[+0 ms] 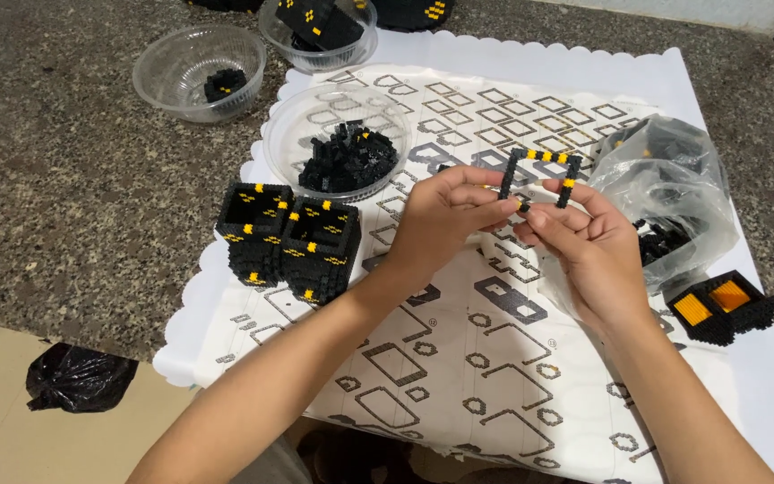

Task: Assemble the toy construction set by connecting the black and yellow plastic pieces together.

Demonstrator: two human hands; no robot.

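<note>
My left hand (441,220) and my right hand (584,246) meet above the patterned white sheet (459,358). Between their fingertips they hold a thin square frame of small black and yellow blocks (539,175), tilted upright and open in the middle. My left fingers pinch its lower left corner, my right fingers its lower right side. Two finished black block boxes with yellow marks (290,239) stand side by side just left of my left wrist. A clear bowl of loose black blocks (344,152) sits behind them.
Two more clear bowls, one with a few black blocks (199,72) and one holding built pieces (320,34), stand at the back left. A crumpled clear bag of blocks (669,193) and a black piece with orange insets (720,306) lie right. A black bag (69,376) lies on the floor.
</note>
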